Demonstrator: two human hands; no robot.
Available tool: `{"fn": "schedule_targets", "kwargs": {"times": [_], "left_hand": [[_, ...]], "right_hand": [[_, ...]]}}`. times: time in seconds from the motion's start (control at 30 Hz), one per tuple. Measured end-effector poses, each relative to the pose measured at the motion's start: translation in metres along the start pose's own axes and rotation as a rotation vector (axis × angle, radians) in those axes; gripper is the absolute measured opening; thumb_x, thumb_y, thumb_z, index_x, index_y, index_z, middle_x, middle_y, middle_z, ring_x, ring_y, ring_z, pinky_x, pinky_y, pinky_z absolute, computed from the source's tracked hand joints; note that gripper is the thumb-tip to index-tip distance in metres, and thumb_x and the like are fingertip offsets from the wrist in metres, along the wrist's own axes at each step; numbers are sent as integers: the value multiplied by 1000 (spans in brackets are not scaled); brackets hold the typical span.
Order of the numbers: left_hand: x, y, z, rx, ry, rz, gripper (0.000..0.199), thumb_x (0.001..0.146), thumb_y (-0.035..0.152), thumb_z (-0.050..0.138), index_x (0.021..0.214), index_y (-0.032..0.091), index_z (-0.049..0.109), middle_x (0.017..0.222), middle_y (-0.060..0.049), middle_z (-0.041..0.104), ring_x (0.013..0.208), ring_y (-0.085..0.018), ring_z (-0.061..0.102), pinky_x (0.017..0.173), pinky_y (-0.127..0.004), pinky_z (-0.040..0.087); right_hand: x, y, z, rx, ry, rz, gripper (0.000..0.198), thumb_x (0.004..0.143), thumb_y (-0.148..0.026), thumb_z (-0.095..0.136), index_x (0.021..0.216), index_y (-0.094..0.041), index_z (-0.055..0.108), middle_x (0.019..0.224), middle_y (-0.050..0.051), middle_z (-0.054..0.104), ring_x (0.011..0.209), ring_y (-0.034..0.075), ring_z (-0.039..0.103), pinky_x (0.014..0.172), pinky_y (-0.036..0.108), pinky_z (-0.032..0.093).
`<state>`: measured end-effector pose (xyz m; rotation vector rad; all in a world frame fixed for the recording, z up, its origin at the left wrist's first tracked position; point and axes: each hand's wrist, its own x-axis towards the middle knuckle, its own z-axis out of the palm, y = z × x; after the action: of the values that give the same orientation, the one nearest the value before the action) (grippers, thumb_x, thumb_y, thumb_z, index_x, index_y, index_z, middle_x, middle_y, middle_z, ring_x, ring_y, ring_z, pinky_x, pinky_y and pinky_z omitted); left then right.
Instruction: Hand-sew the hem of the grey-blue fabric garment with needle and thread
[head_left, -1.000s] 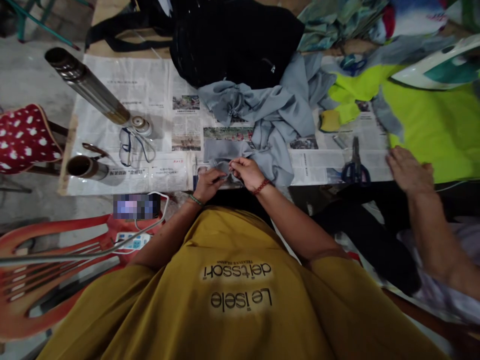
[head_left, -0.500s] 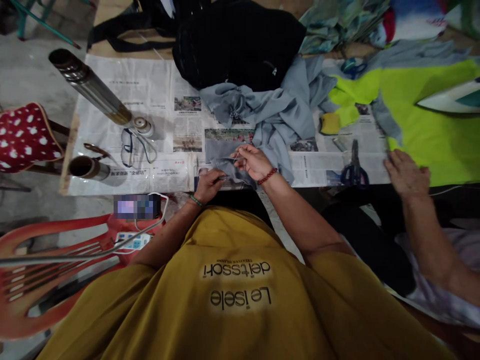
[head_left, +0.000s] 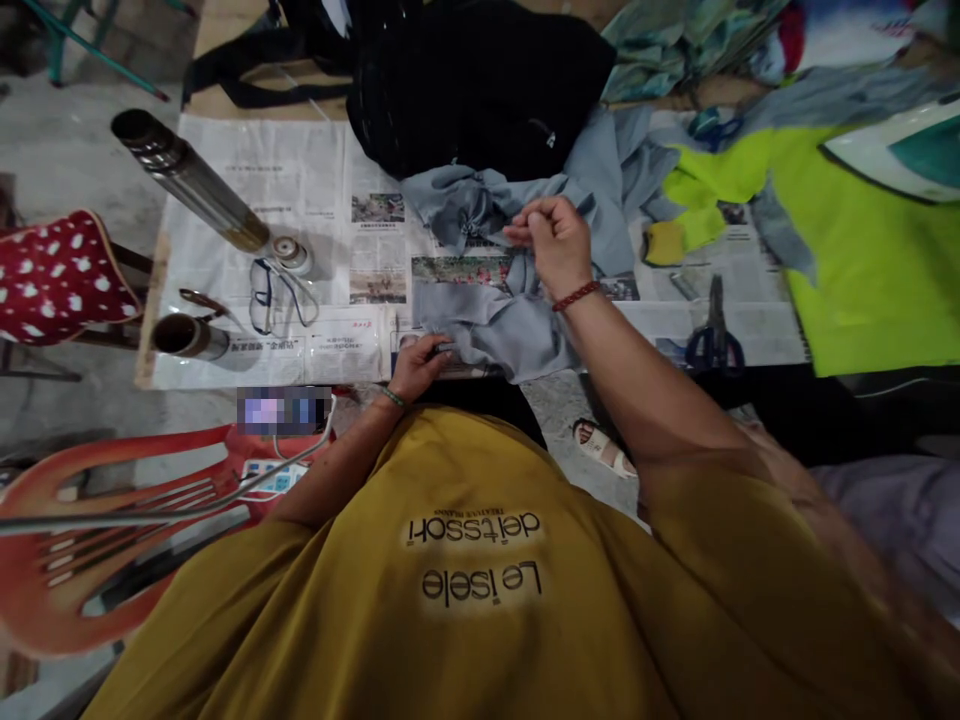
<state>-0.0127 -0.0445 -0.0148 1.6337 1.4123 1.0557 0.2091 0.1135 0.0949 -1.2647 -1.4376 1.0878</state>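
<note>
My left hand (head_left: 420, 368) pinches the edge of a grey cloth (head_left: 487, 318) at the table's front edge. Above and to the right, my right hand (head_left: 556, 245) is raised over the grey fabric with its fingertips pressed together. Whatever sits in that pinch is too small to make out. More grey fabric (head_left: 600, 205) lies bunched behind it, partly under a black bag (head_left: 480, 85). Dark-handled scissors (head_left: 715, 340) rest on the newspaper right of my right forearm.
On the left stand a steel flask (head_left: 191, 180), a cup (head_left: 184, 337) and eyeglasses (head_left: 262, 297). To the right are a yellow-green garment (head_left: 870, 270), an iron (head_left: 907, 155) and a small yellow piece (head_left: 664, 243). A red chair (head_left: 127, 450) stands left; another person sits right.
My right hand has moved up and right, away from the left hand, which stays on the cloth. The iron has shifted up and left. The other person's hand has left the yellow-green garment.
</note>
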Motion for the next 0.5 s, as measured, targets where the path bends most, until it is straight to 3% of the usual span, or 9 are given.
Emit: {"fn": "schedule_targets", "kwargs": {"times": [0.07,0.17,0.23,0.37,0.5], "left_hand": [[0,-1,1,-5,-5,-20,22,90,35,64,100,18,73,77,1,70,69,-13,62,66,-24,52],[1,-1,1,-21,-3,-29,21,90,35,63,99,18,72,71,2,67,63,-12,58,62,-23,50],[0,0,1,-34,-1,-28,20,89,35,65,97,18,73,68,3,65,60,-12,56,59,-22,48],[0,2,-1,-58,-22,-31,23,86,39,66,93,19,74,70,2,68,59,-11,57,58,-23,48],[-1,3,-1,-101,-6,-18,27,85,44,68,92,18,75,77,-1,72,67,-13,64,64,-25,53]], "right_hand": [[7,-1,-14,-262,-72,-191,16,104,-32,52,102,-21,64,110,5,69,116,19,66,105,38,52],[8,-4,-24,-484,-237,-317,16,102,-27,54,104,-20,69,116,6,69,127,23,61,110,40,48],[3,-7,-21,-531,-270,-337,18,101,-21,54,106,-21,71,114,6,70,124,22,62,110,39,47],[-19,-7,4,-509,-271,-241,25,103,-18,51,115,-20,72,103,4,72,89,16,67,94,32,52],[-48,3,28,-644,-577,-227,27,101,-18,53,116,-22,76,107,5,74,100,19,66,94,30,49]]}}
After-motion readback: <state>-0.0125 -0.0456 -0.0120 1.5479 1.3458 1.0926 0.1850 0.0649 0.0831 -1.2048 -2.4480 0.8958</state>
